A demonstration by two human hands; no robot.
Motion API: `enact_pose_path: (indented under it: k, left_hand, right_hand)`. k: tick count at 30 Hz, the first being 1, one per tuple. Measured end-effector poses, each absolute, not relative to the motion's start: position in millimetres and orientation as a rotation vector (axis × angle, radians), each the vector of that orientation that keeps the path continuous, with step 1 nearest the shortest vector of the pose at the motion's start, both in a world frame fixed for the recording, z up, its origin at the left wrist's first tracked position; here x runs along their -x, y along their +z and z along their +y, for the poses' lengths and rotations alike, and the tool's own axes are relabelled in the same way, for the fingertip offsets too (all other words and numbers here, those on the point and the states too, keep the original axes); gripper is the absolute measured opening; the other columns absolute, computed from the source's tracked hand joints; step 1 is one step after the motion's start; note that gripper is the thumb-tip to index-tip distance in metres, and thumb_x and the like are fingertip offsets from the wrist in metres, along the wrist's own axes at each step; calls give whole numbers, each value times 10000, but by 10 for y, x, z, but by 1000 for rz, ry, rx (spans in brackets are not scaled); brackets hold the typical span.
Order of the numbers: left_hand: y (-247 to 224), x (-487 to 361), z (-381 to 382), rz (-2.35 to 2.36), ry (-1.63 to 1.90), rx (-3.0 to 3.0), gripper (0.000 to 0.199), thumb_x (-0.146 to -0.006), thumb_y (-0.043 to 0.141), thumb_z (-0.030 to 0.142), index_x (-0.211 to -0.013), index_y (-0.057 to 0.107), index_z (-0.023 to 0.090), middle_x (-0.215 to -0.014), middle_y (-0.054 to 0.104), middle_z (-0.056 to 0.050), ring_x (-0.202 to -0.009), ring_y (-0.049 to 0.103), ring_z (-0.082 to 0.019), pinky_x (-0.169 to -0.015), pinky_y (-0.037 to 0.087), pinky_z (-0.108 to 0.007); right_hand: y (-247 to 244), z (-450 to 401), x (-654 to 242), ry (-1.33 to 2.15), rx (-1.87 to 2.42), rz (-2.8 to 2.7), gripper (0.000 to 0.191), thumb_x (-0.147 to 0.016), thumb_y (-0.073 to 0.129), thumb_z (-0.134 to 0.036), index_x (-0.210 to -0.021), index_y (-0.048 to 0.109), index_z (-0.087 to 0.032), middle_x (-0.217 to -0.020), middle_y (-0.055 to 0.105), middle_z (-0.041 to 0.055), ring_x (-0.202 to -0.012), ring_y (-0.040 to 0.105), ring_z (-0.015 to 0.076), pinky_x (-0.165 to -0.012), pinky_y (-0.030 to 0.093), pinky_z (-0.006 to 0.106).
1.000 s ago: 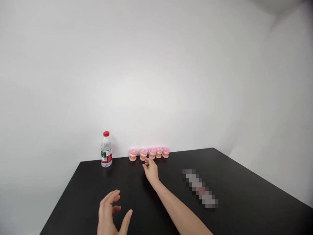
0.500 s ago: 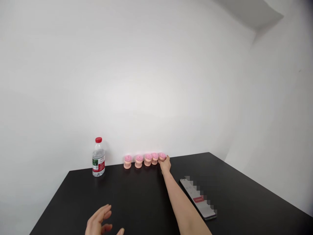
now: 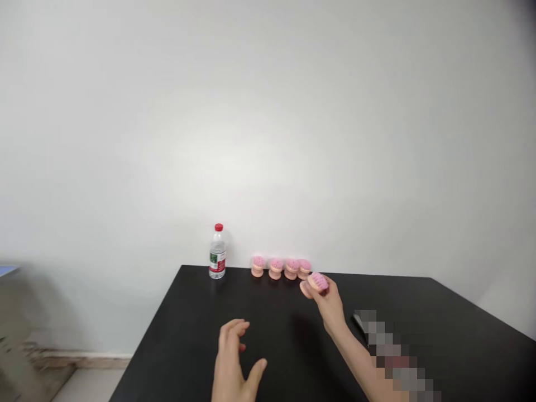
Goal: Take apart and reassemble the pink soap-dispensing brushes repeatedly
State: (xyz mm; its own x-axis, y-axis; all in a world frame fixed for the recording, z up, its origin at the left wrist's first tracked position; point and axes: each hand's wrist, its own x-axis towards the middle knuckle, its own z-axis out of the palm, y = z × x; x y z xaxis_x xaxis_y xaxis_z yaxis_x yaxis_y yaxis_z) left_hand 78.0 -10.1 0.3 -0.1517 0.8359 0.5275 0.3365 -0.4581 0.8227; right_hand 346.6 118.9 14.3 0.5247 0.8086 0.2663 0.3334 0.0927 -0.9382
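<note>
My right hand (image 3: 330,306) is closed on a small pink scalp brush (image 3: 317,283), which it holds tilted above the table, bristles turned up and to the right. Behind it, several matching scalp brushes (image 3: 275,269) stand upright in a row near the wall, pale spool-shaped bases down and pink bristles up. The two at the row's right end touch or nearly touch. My left hand (image 3: 237,360) hovers over the front of the table, fingers and thumb apart, with nothing in it.
A water bottle (image 3: 217,257) with a red cap stands left of the row on the black table (image 3: 188,318). Under my right forearm lies a flat, partly pixelated object (image 3: 359,321). The white wall rises behind the table; a blue-topped surface (image 3: 7,270) shows at far left.
My right hand has lifted the rightmost brush from the row and drawn it back toward me. My left hand has come further into view. The view has turned left.
</note>
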Motion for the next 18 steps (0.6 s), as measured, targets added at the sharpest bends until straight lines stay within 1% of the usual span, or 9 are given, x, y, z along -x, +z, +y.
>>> enact_pose_path:
  k: [3, 5, 6, 7, 9, 11, 14, 16, 18]
  left_hand:
    - [130, -770, -195, 1278, 1355, -1744, 601, -703, 712, 128, -1263, 511, 210, -1373, 521, -142, -1246, 547, -313, -980, 522, -469]
    - [189, -794, -242, 1278, 1253, -1768, 760, -619, 823, 150, -1300, 486, 171, -1351, 542, -161, -1240, 542, -329, -1025, 480, -494]
    - [204, -807, -255, 1295, 1238, -1776, 756, -567, 872, 183, -1244, 535, 166, -1261, 601, -140, -1152, 593, -322, -975, 508, -478]
    - [210, -815, -260, 1300, 1218, -1788, 672, -535, 895, 214, -1134, 595, 165, -1120, 654, -104, -1011, 641, -296, -869, 546, -441]
    - [202, -809, -256, 1309, 1198, -1808, 529, -560, 876, 254, -1016, 625, 161, -920, 678, -49, -781, 658, -232, -691, 555, -363]
    - [187, -777, -248, 1331, 1215, -1841, 450, -607, 831, 246, -1003, 635, 159, -911, 669, -53, -783, 650, -229, -697, 543, -359]
    - [161, -723, -240, 1336, 1236, -1925, 396, -681, 753, 202, -1063, 651, 169, -1042, 636, -96, -929, 637, -257, -811, 536, -385]
    - [129, -710, -227, 1341, 1225, -1971, 424, -701, 760, 236, -1107, 655, 182, -1102, 609, -115, -974, 622, -271, -846, 537, -403]
    - [76, -724, -199, 1379, 1179, -2002, 552, -657, 833, 344, -1152, 649, 185, -1105, 612, -128, -973, 620, -297, -853, 548, -438]
  right_hand:
    - [64, 601, -2956, 736, 1308, -1271, 708, -684, 792, -483, -1291, 538, -223, -1230, 697, 80, -1068, 706, 285, -904, 572, 348]
    - [-10, 269, -2665, 940, 1209, -1411, 724, -698, 766, -435, -1341, 495, -241, -1244, 684, 84, -1090, 704, 282, -913, 573, 354]
    - [-40, 144, -2554, 980, 1193, -1454, 738, -696, 757, -419, -1359, 482, -249, -1258, 676, 87, -1121, 692, 288, -926, 568, 360]
    - [-60, 52, -2466, 997, 1196, -1495, 746, -687, 749, -406, -1366, 479, -253, -1275, 668, 91, -1152, 677, 298, -941, 562, 371]
    - [-64, -43, -2354, 951, 1241, -1567, 743, -671, 738, -408, -1358, 499, -256, -1316, 648, 97, -1203, 647, 319, -967, 548, 395]
    - [-22, -55, -2310, 872, 1290, -1633, 727, -668, 726, -438, -1342, 523, -256, -1340, 638, 97, -1214, 637, 330, -975, 543, 415]
    - [59, -26, -2346, 788, 1326, -1696, 631, -682, 694, -522, -1246, 603, -253, -1296, 668, 95, -1170, 660, 333, -951, 556, 429]
    - [52, -2, -2422, 769, 1353, -1712, 527, -690, 676, -576, -1119, 667, -269, -1215, 714, 90, -1100, 693, 338, -926, 568, 445]
    - [-46, 35, -2506, 782, 1394, -1690, 448, -680, 672, -620, -1010, 700, -319, -1104, 764, 75, -996, 731, 350, -878, 585, 468]
